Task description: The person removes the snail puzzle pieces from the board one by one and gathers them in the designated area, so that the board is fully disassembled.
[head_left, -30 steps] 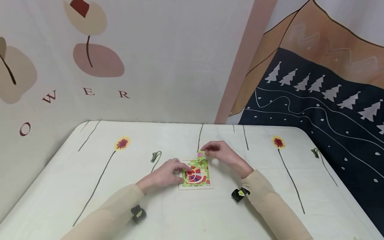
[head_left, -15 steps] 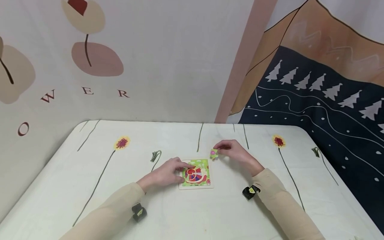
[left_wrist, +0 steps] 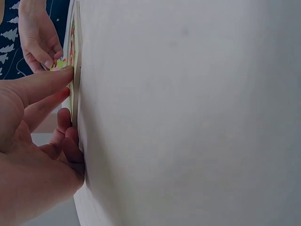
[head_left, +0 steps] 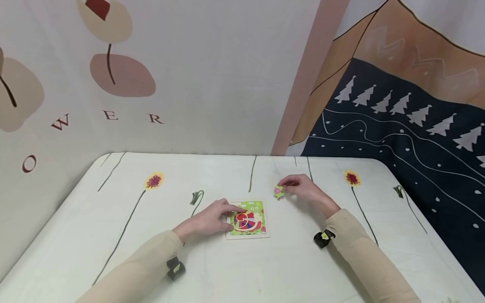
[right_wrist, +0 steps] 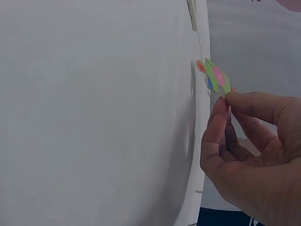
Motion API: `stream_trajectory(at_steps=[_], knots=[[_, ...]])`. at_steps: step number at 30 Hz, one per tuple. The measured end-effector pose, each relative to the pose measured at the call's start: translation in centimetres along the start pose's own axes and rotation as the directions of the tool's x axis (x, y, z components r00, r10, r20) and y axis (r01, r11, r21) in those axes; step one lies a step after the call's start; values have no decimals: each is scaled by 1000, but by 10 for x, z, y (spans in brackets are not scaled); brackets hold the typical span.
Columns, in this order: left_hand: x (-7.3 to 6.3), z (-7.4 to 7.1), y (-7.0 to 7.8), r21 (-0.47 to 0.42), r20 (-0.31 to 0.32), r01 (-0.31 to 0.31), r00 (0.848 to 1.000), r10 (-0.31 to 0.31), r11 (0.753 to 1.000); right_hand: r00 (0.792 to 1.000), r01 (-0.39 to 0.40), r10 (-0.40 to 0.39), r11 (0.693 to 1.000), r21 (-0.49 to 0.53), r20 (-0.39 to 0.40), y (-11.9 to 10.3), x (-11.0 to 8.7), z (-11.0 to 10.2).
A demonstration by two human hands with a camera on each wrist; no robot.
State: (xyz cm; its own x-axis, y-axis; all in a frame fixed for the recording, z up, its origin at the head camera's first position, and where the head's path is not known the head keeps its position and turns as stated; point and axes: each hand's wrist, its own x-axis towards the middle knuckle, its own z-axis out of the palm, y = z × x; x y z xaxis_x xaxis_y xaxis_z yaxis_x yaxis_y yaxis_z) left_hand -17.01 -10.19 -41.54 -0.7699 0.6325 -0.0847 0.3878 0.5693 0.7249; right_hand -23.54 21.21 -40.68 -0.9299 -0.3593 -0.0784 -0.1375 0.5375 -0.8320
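A small square jigsaw puzzle point(head_left: 253, 229) in a pale tray lies flat on the cloth, with a red, purple and cream snail picture on green. My left hand point(head_left: 208, 219) rests at its left side. The index finger stretches over the picture and the thumb touches near the left edge. In the left wrist view, the other fingers of that hand point(left_wrist: 37, 155) bend beside the tray's edge. Right of the puzzle and beyond it, my right hand point(head_left: 303, 190) pinches a green puzzle piece point(right_wrist: 217, 77) with a pink spot between thumb and fingertips, raised off the cloth.
A white cloth point(head_left: 227, 273) with printed flowers and stems covers the table. Behind it hangs a pale fabric wall point(head_left: 212, 105), and a dark tree-patterned fabric point(head_left: 409, 139) hangs at the right. Each sleeve carries a black strap device point(head_left: 323, 239).
My right hand has carried the green piece from above the puzzle's upper edge away to the right. The left hand has stayed on the puzzle almost unmoved.
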Motion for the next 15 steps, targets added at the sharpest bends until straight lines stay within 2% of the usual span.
stream_trajectory(at_steps=[4,8,10,15], knots=[[0,0,0,-6,3,4,1000,-4,1000,999,-32,32,999,-25,-2,1,1,-5],[0,-1,-1,-7,6,-4,1000,5,1000,999,-33,32,999,-31,-6,2,2,-8],[0,-1,-1,-7,7,-3,1000,3,1000,999,-34,34,999,-26,0,-9,-2,-9],[0,-1,-2,-14,11,1,1000,-1,1000,998,-60,60,998,-29,-2,-7,1,-11]])
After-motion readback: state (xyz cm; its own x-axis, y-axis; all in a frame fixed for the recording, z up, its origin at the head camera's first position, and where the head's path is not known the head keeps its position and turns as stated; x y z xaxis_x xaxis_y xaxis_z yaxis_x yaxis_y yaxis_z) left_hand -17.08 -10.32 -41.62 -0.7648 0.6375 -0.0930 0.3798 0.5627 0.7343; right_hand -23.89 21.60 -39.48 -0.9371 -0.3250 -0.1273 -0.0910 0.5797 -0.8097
